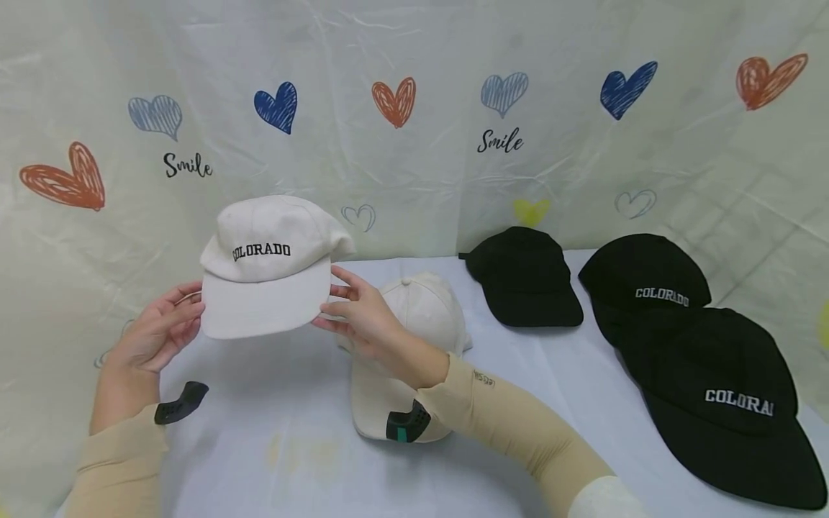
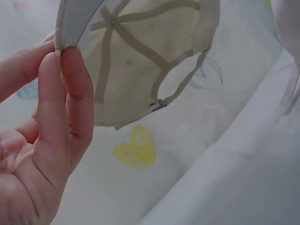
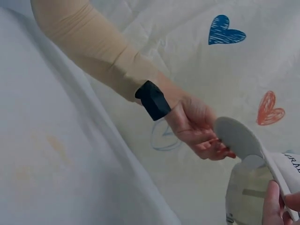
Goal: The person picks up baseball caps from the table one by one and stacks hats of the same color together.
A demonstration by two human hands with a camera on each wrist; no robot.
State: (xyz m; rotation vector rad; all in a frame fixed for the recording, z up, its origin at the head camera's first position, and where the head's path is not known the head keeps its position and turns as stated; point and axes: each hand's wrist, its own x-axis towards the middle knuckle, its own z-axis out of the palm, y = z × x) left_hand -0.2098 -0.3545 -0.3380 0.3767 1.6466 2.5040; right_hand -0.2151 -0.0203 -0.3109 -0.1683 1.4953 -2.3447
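Note:
A white baseball cap (image 1: 265, 302) with COLORADO in dark letters hangs above the table, brim toward me. My left hand (image 1: 155, 327) pinches the brim's left edge between thumb and fingers. At the brim's right edge, my right hand (image 1: 369, 320) grips with thumb and fingers. The left wrist view shows the cap's inside (image 2: 136, 61), with taped seams and a back strap opening. In the right wrist view the left hand (image 3: 199, 126) is across the brim (image 3: 239, 136) from the right fingers (image 3: 272, 206). A cream cap (image 1: 430, 309) lies below, partly hidden by my right forearm.
Black caps stand on the right: one alone (image 1: 524, 277) near the back, and two overlapping, a rear one (image 1: 648, 270) and a front one (image 1: 725, 367), with COLORADO lettering. A white cloth covers the table (image 1: 259, 410). Behind hangs a heart-printed curtain (image 1: 414, 165).

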